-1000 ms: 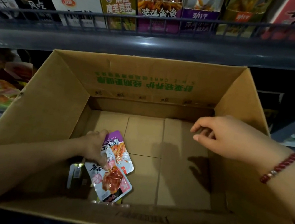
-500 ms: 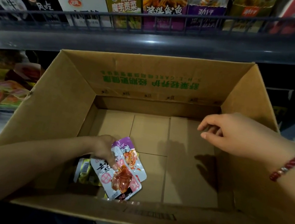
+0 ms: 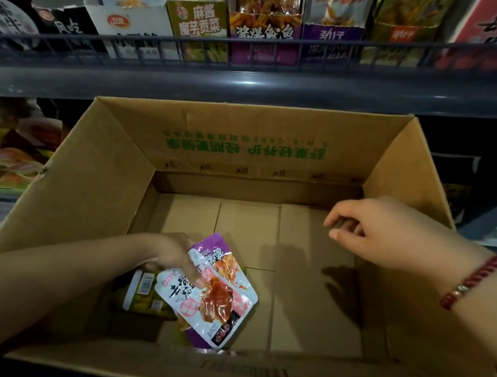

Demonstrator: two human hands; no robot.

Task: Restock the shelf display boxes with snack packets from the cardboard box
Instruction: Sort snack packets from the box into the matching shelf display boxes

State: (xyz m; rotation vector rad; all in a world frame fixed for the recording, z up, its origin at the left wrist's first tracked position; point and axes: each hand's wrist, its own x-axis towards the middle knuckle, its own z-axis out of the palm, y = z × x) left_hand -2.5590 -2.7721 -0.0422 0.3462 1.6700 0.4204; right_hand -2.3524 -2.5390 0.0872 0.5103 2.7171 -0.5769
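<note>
Where the cardboard box [image 3: 101, 196] sits open below the shelf [image 3: 255, 97], seen from above and nearly emptied. Left hand [image 3: 175, 256] reaching down into the near-left corner, grip curled around the upper-left edges of two snack packets [image 3: 216, 295]: one purple and white, one white with a red picture, overlapped and fanned. Long axes of both running diagonally, from the hand at upper left down toward the box's near wall at lower right. Just beside and partly under them, to the left, a yellow packet [image 3: 143, 299] lying on the box floor, not held, touching or nearly touching the same hand; hard to tell which.

Right hand [image 3: 378, 230] hovering over the far-right part of the box, fingers loosely bent, grasping nothing, well apart from the packets. Red bead bracelet [image 3: 471, 285] on that wrist.

Display boxes [image 3: 265, 23] standing in a row on the shelf behind a wire rail, straight up and beyond the box's far wall. Purple display box directly ahead, likely the match for the purple packet. Probable next move: lifting the held packets up and forward, left hand being far nearer; yellow packet left for a further reach.
</note>
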